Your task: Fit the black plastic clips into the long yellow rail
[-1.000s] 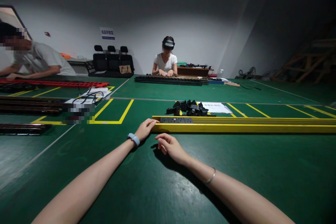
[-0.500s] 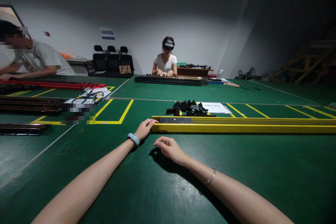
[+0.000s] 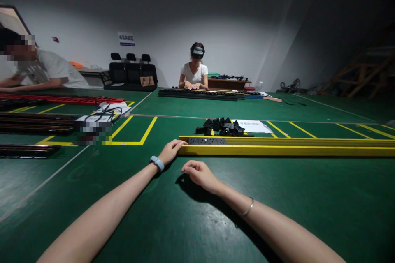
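Note:
A long yellow channel (image 3: pixel 286 151) lies across the green table, stretching out of view to the right. Black socket modules (image 3: pixel 206 141) sit inside its left end. My left hand (image 3: pixel 170 151), with a light blue band on the wrist, is closed on that end, its fingertips over the edge. In front of the channel and apart from it is my right hand (image 3: pixel 201 176), with a bracelet on the wrist. Its fingers are curled in towards the thumb and nothing shows in them. Just behind the channel is a heap of small black parts (image 3: pixel 220 126).
A white paper sheet (image 3: pixel 254 126) lies beside the heap. Dark strips (image 3: pixel 37 124), a red rail (image 3: pixel 77 99) and cables (image 3: pixel 108 111) lie to the left. One person (image 3: pixel 194 74) sits across the table behind dark strips; another person (image 3: pixel 52 68) leans in at left.
My hands and the yellow channel have hardly moved. The hands of the person across the table and the arms of the person at left have shifted slightly.

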The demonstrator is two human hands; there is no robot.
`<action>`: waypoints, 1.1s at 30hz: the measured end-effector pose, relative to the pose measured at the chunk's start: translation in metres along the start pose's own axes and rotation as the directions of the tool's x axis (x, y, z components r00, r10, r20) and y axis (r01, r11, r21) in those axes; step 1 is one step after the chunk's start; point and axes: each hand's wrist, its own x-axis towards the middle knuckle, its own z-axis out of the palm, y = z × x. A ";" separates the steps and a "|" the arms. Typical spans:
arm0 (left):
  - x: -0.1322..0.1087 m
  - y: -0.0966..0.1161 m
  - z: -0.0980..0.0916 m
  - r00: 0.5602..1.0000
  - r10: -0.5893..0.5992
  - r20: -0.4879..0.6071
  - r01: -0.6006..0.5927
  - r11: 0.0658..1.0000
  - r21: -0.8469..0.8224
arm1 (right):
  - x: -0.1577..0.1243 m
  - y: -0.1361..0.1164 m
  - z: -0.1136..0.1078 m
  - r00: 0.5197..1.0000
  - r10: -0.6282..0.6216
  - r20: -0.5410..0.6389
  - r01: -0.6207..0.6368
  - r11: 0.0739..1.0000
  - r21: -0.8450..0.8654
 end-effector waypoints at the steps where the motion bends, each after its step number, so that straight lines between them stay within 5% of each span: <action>1: 0.000 0.000 0.000 1.000 0.001 0.001 -0.001 1.000 0.004 | 0.000 0.000 0.000 1.000 0.003 0.003 -0.003 1.000 0.003; 19: 0.000 -0.002 0.000 1.000 0.009 0.016 -0.010 0.999 0.036 | -0.003 0.001 0.001 1.000 0.015 0.023 -0.015 1.000 0.007; 23: 0.000 -0.002 0.000 1.000 0.012 0.014 -0.013 0.999 0.033 | -0.005 -0.007 -0.004 0.984 -0.163 -0.077 0.144 0.968 -0.205; 26: -0.001 -0.001 -0.001 1.000 0.007 0.016 -0.008 0.999 0.033 | 0.006 -0.031 -0.038 0.857 -0.452 -0.247 0.290 0.820 -0.494; 29: -0.001 0.000 -0.001 1.000 0.003 0.007 -0.003 1.000 0.030 | 0.034 -0.061 -0.103 0.664 -0.650 -0.370 0.162 0.608 -0.777; 30: -0.001 0.000 -0.002 1.000 0.002 0.005 -0.002 1.000 0.030 | 0.046 -0.069 -0.128 0.643 -0.663 -0.384 0.057 0.541 -0.839; 33: 0.000 -0.001 -0.002 1.000 -0.006 0.004 0.006 0.999 0.035 | 0.080 -0.079 -0.199 0.773 -0.447 -0.450 -0.407 0.196 -0.892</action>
